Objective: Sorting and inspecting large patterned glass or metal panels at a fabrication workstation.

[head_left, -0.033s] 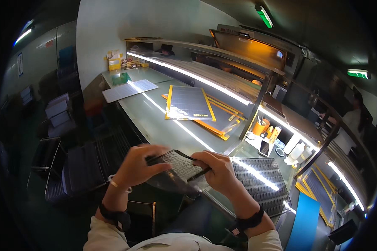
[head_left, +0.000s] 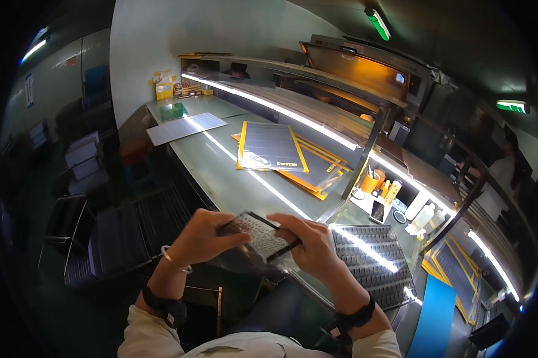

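Observation:
Above the near edge of the bench I hold a thin rectangular panel with dark edges and rows of small pale marks. My left hand grips its left side, thumb on the near face and fingers partly hidden behind it. At the right side, my right hand is closed on the dark edge. The panel is tilted, and its lower part blurs against the dark background. Just right of my right hand, a dark sheet with rows of small shapes lies on the bench.
Yellow-edged dark sheets lie stacked on the bench, with a white panel farther left. Orange cups, white bottles and a blue sheet are on the right. A lit shelf runs above.
My left hand has shifted slightly right, its fingers now closer in on the panel's left side. The panel's tilt has changed a little. My right hand has barely moved.

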Motion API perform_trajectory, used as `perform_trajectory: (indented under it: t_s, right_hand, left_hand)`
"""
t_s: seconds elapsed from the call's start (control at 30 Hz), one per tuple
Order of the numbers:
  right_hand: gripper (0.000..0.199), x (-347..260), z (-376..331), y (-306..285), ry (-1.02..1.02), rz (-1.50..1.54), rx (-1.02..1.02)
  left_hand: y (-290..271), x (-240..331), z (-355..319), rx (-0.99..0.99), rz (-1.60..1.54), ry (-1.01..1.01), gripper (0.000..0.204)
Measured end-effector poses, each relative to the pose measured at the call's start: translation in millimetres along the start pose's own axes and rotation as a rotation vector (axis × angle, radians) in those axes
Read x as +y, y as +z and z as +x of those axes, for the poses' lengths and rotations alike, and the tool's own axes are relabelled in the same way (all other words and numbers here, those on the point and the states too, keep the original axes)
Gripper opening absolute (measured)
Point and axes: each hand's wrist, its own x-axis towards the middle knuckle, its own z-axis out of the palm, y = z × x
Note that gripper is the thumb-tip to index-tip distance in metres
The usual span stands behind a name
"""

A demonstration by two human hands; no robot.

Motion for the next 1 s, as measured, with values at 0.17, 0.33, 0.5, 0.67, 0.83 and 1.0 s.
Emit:
perform_trajectory:
  t_s: [0.17, 0.33, 0.5, 0.67, 0.83, 1.0]
  right_hand:
    - [0.021, -12, 6, 18, 0.025, 0.0, 0.201]
    - [0.017, -9, 5, 50, 0.036, 0.092, 0.373]
    - [0.019, -8, 10, 72, -0.041, 0.076, 0.409]
    - [0.021, -4, 9, 81, 0.072, 0.238, 0.237]
    - [0.022, 5, 6, 84, 0.155, 0.379, 0.067]
    - [0.031, 13, 5, 95, 0.032, -0.011, 0.053]
  left_hand:
    - [14, 15, 6, -0.016, -0.162, -0.118, 0.025]
    - [17, 16, -6, 0.107, 0.01, -0.104, 0.02]
    - [21, 7, -18, 0.28, 0.014, -0.144, 0.021]
    - [29, -5, -26, 0.356, 0.249, -0.141, 0.016]
    - [18, -22, -27, 0.216, 0.088, -0.276, 0.015]
    - [12, -31, -35, -0.008, -0.349, -0.423, 0.022]
